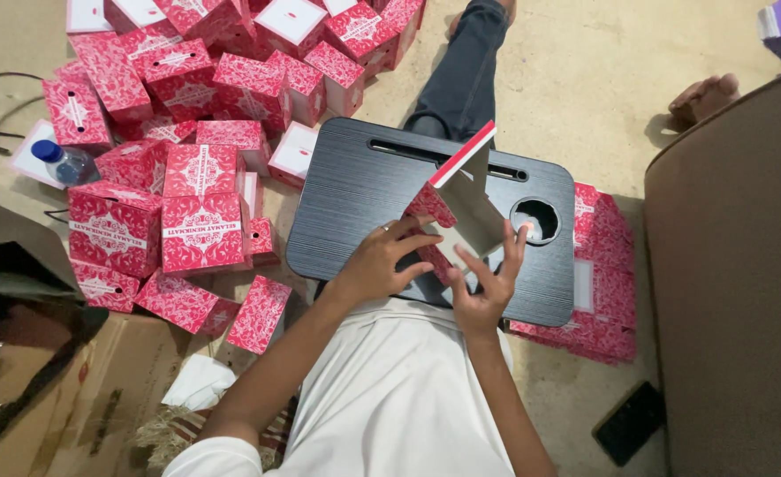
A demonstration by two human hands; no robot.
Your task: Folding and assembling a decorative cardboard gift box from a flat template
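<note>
Both hands, left hand (382, 261) and right hand (488, 283), grasped one half-folded red box (457, 208), its lid slanting up-right. Over twenty finished boxes (200, 190) lay heaped left.

White T-shirt (399, 389), dark jeans (461, 75), finger ring (385, 228)

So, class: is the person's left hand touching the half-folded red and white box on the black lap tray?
Touching. The head view shows the left hand with fingers lying on the box, while the right hand grips its other side.

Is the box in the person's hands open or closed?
Open. The red-and-white box held by the left hand and right hand has its lid flap standing up, and its plain white inside shows.
</note>
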